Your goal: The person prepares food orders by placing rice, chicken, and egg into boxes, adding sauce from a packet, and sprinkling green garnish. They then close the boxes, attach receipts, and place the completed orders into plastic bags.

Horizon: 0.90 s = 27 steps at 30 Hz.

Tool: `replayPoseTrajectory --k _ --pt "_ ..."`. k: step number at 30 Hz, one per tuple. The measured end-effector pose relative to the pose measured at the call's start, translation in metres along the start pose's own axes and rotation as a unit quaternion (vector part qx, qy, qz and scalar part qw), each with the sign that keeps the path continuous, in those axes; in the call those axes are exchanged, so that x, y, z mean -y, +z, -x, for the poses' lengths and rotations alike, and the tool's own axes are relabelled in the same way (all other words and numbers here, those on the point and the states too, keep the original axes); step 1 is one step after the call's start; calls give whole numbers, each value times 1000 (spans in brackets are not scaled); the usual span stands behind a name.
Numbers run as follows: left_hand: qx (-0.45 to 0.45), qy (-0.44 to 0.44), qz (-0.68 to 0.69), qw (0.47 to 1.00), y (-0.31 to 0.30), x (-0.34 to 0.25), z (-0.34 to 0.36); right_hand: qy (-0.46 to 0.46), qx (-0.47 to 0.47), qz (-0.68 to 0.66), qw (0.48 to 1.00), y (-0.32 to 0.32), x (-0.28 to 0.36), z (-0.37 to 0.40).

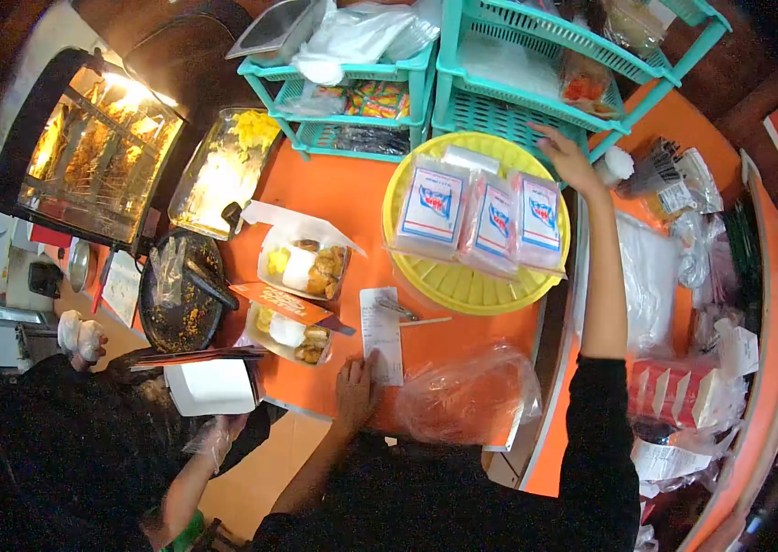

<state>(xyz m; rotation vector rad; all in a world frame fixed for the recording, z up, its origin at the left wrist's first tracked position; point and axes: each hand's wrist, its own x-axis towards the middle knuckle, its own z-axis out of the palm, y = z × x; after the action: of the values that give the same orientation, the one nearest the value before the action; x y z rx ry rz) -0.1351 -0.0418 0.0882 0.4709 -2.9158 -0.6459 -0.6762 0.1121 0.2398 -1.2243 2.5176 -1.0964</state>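
My left hand [355, 392] rests on the orange counter with its fingers down, touching the lower left edge of a paper receipt [381, 336]. A pen [398, 308] lies across the receipt's upper right. My right hand [569, 159] is stretched out past the right rim of a yellow round basket [476, 299], in front of the teal rack [508, 115]; its fingers are apart and hold nothing that I can see. Plastic-wrapped packs [433, 210] with blue and red labels lie on the basket. Left of the receipt stand two open food boxes [289, 333] [304, 267].
At left, a co-worker's gloved hand [214, 442] holds a white open box [211, 386]. Beyond are a black pan [177, 322], a metal tray [218, 179] with yellow food and a lit display case [99, 152]. A clear plastic bag [472, 396] lies near the front edge.
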Motion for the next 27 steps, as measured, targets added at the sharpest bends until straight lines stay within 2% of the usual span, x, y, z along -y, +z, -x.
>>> replayPoseTrajectory --k 1,3,5,6,7,9,10,12,13,15,16,18,19,20,21,22,24,26,27 --pt "5 8 12 1000 -1 2 1 5 42 80 996 5 0 -24" --pt "3 3 28 1000 -3 4 3 -24 79 213 974 25 -57 -76" --pt "-3 -2 45 999 -1 5 4 101 105 287 947 37 -72 -107" --pt "-29 -10 50 998 2 5 8 -1 -23 374 927 51 -96 -112" --pt "-54 -20 55 997 3 5 10 55 -55 354 932 52 -82 -109" --pt "-34 -68 79 994 0 4 6 13 -126 368 921 58 -113 -125" --pt "-46 -66 78 994 -4 0 2 64 -91 327 939 54 -130 -123" --pt "-69 -97 81 990 -7 -8 -2 76 -53 224 970 42 -123 -97" --pt "-78 -94 117 986 -6 -8 -5 37 -50 160 985 33 -115 -81" --pt "-103 -118 149 976 -6 -10 0 -47 -83 153 984 36 -109 -73" --pt "-68 -148 250 954 -7 -11 -6 -82 -93 147 981 40 -107 -75" --pt "-46 -173 355 917 -16 -17 -15 -154 -61 179 970 35 -111 -87" --pt "-103 -76 259 958 -31 -22 -20 -168 -62 177 968 30 -102 -92" --pt "-152 22 152 976 -44 -25 -21 -132 9 141 981 26 -95 -95" --pt "-157 19 146 976 -51 -25 -18 -93 80 103 987 25 -91 -94" --pt "-160 -19 151 975 -57 -25 -13 -101 79 100 987 25 -95 -95" --pt "-169 -63 153 972 -65 -23 -2 70 44 103 991 21 -104 -96" --pt "-253 -80 136 955 -72 -18 11 45 56 -32 997 7 -104 -75" --pt "-255 -81 140 953 -72 -15 18 25 24 -13 999 -3 -80 -51"
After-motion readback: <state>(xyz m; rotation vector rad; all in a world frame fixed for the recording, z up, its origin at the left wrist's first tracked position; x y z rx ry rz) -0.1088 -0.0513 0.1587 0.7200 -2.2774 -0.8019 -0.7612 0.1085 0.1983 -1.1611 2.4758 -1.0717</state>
